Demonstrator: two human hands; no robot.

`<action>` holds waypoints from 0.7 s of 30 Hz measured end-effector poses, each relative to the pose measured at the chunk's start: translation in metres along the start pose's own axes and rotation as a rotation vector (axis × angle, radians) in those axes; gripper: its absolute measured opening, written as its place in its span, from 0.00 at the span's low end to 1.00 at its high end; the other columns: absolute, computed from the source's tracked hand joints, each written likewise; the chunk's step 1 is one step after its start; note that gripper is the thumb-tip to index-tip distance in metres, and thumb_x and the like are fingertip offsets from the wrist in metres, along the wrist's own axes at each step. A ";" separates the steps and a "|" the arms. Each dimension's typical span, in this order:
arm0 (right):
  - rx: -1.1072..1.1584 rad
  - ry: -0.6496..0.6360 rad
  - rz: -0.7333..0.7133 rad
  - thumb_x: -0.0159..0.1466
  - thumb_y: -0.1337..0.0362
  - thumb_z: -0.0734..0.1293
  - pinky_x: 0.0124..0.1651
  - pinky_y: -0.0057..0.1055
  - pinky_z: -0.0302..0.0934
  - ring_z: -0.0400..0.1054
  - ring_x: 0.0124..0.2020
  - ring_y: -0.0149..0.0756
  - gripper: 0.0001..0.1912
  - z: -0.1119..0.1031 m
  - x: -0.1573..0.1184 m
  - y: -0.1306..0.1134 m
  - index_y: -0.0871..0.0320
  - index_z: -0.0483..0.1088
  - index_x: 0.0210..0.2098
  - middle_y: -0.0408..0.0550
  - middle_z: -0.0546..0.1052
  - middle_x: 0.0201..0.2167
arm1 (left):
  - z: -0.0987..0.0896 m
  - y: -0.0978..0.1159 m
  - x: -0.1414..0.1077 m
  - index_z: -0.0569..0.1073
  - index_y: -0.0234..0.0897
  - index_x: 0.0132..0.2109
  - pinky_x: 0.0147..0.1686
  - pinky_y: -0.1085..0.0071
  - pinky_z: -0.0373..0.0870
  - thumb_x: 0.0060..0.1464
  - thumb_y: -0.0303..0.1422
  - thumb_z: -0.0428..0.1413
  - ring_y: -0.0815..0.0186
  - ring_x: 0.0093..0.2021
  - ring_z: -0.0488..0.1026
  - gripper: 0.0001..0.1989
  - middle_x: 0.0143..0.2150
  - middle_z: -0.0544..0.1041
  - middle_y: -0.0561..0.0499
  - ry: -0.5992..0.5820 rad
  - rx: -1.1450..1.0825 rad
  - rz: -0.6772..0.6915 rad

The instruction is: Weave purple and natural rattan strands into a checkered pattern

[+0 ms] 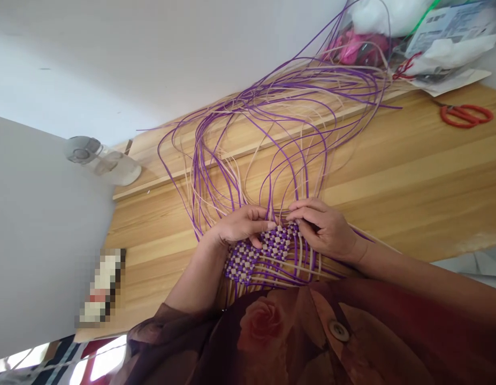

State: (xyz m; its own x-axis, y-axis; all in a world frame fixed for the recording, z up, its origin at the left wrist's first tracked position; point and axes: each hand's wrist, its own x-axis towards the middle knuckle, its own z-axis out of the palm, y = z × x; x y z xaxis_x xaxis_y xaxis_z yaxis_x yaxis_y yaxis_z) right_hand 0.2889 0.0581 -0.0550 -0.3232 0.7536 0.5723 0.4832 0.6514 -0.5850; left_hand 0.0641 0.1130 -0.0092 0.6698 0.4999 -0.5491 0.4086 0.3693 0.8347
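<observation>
A woven piece (251, 254) of purple and cream plastic cords, in a checked pattern, lies at the table's near edge against my body. My left hand (245, 223) pinches its upper edge between thumb and fingers. At the piece's right upper corner, my right hand (322, 227) has thumb and fingertips pressed together on a thin cord near the weave. Loose purple cords (296, 160) and cream ones rise from the far edge in big loops. More strands (288, 267) run out to the right, below my right hand, towards my shirt.
Red-handled scissors (466, 115) lie at the right back. Behind them are papers and plastic bags (452, 53). A raised wooden ledge (171, 174) runs along the wall, with a camera-like white device (107, 160) at its left end. A blurred-out object (101, 289) lies at the left edge.
</observation>
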 end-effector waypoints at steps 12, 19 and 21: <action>-0.009 -0.042 -0.002 0.62 0.74 0.61 0.50 0.38 0.67 0.70 0.47 0.38 0.17 0.004 0.000 0.002 0.53 0.74 0.46 0.51 0.75 0.45 | -0.003 -0.010 0.008 0.79 0.27 0.38 0.22 0.74 0.74 0.52 0.59 0.51 0.63 0.32 0.75 0.34 0.33 0.78 0.40 0.154 -0.157 0.053; -0.027 -0.059 0.004 0.62 0.74 0.61 0.50 0.39 0.67 0.69 0.47 0.39 0.17 0.003 -0.001 0.004 0.54 0.74 0.46 0.51 0.75 0.44 | -0.002 -0.011 0.006 0.80 0.33 0.40 0.24 0.78 0.74 0.47 0.45 0.64 0.73 0.27 0.72 0.20 0.37 0.77 0.48 0.086 -0.104 0.041; -0.028 -0.056 0.006 0.61 0.74 0.61 0.50 0.39 0.67 0.69 0.47 0.39 0.17 0.004 -0.001 0.004 0.54 0.74 0.45 0.51 0.75 0.44 | -0.002 -0.012 0.006 0.80 0.32 0.40 0.25 0.78 0.74 0.45 0.41 0.65 0.74 0.27 0.72 0.18 0.37 0.77 0.49 0.090 -0.135 0.047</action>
State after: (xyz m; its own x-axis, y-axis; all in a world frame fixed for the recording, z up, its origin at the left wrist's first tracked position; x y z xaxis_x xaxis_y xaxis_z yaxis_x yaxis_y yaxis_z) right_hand 0.2885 0.0604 -0.0602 -0.3651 0.7619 0.5351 0.5073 0.6447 -0.5719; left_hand 0.0623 0.1129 -0.0230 0.6255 0.5850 -0.5163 0.2873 0.4425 0.8495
